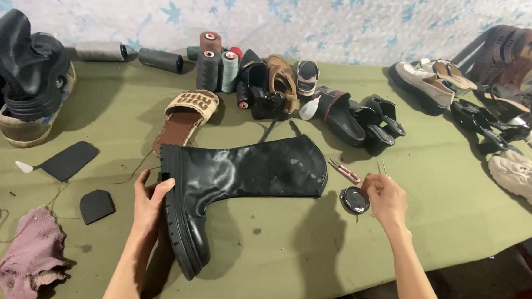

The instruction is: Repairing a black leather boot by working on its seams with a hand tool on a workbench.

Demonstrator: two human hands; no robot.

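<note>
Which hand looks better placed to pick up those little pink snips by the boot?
Probably the right hand. It hovers beside the pink snips and the round tin, pinching something thin. The left hand is busy gripping the black boot at its sole.

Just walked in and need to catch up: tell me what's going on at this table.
A person is working at a green table strewn with shoes. The left hand grips the sole of a tall black boot lying on its side. The right hand pinches a thin needle above a small round tin, with pink snips beside it. Thread spools, a brown sandal and a pink rag lie around.
</note>
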